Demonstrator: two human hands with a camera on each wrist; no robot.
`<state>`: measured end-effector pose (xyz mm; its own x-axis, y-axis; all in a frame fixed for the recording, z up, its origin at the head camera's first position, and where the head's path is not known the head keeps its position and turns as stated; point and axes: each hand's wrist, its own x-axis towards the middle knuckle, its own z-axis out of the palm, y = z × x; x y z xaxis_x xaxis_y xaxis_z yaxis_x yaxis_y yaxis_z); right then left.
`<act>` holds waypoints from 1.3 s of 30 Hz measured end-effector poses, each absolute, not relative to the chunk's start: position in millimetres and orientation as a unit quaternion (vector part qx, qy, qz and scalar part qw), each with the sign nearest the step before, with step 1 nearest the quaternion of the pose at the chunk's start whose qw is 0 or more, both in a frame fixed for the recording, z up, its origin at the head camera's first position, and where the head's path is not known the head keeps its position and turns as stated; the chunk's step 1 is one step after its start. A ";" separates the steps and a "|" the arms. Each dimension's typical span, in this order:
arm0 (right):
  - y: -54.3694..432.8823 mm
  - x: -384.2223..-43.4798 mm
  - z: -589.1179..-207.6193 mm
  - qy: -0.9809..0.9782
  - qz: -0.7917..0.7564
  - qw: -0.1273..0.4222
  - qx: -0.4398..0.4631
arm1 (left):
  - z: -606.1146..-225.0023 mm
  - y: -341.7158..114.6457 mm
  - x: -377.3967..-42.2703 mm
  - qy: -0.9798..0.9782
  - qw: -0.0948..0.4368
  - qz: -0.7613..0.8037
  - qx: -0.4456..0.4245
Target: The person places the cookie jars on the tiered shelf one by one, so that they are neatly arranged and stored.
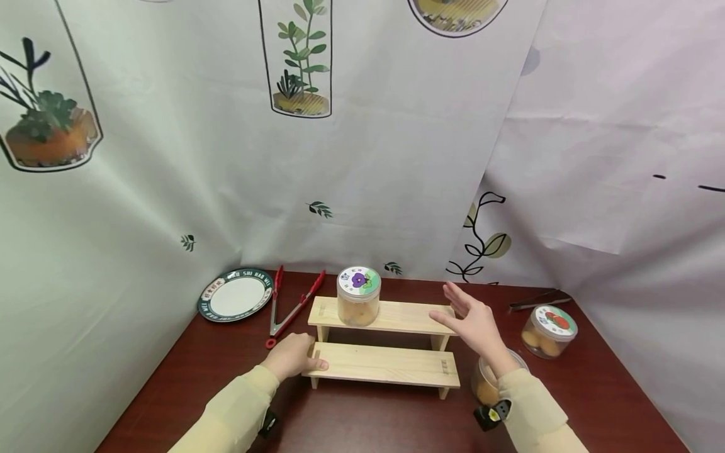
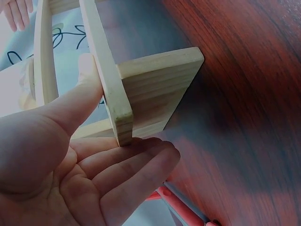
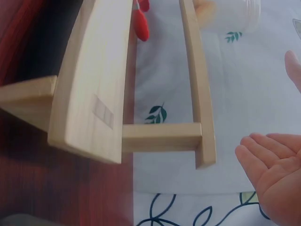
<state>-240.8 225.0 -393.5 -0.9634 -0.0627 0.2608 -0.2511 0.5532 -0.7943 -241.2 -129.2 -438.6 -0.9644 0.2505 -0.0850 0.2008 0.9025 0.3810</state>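
Note:
A two-tier wooden shelf [image 1: 391,363] stands on the table in the head view. At the left end of its lower board, my left hand [image 1: 291,356] holds on, its thumb [image 2: 87,77] lying against the board and its fingers at the board's end. A lidded jar [image 1: 359,308] with a purple flower label sits on the left part of the upper board. My right hand [image 1: 472,321] is raised by the right end of the upper board, thumb and fingers spread apart with nothing between them; the right wrist view shows a gap between that hand [image 3: 275,174] and the wood.
Red-handled tongs [image 1: 283,321] and a plate with a dark patterned rim [image 1: 206,308] lie to the left. Beneath my right forearm, a jar [image 1: 484,387] is partly hidden. Farther right are another jar [image 1: 548,333] with a red-picture lid and dark tongs [image 1: 538,302].

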 end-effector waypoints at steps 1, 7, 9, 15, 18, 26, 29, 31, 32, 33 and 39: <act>226.7 -240.5 -392.7 -0.875 0.465 0.102 0.089 | -438.8 -129.1 -241.3 0.973 0.066 0.188 0.116; 238.1 -238.5 -394.0 -0.878 0.460 0.106 0.083 | -441.2 -128.6 -241.5 0.974 0.067 0.187 0.111; 242.2 -237.0 -395.4 -0.878 0.459 0.107 0.079 | -441.4 -128.5 -241.4 0.974 0.068 0.188 0.110; 253.9 -233.5 -397.8 -0.879 0.458 0.105 0.076 | -440.1 -129.9 -241.3 0.974 0.070 0.187 0.111; 259.7 -232.3 -397.4 -0.883 0.452 0.101 0.077 | -439.2 -131.1 -241.3 0.974 0.072 0.186 0.107; 276.6 -226.0 -393.2 -0.890 0.440 0.098 0.063 | -439.6 -132.0 -241.8 0.974 0.078 0.185 0.102; 283.6 -224.3 -394.3 -0.888 0.445 0.096 0.061 | -440.1 -131.8 -242.0 0.974 0.079 0.185 0.101; 288.5 -223.8 -396.4 -0.888 0.446 0.095 0.058 | -439.7 -131.3 -242.1 0.974 0.078 0.185 0.102; 291.0 -223.6 -397.8 -0.889 0.443 0.095 0.056 | -439.7 -131.2 -242.3 0.974 0.078 0.185 0.102; 293.5 -223.4 -398.9 -0.892 0.439 0.095 0.055 | -439.5 -131.0 -242.4 0.974 0.078 0.185 0.103; 305.9 -218.9 -404.2 -0.896 0.432 0.094 0.035 | -439.7 -130.4 -242.8 0.975 0.076 0.181 0.104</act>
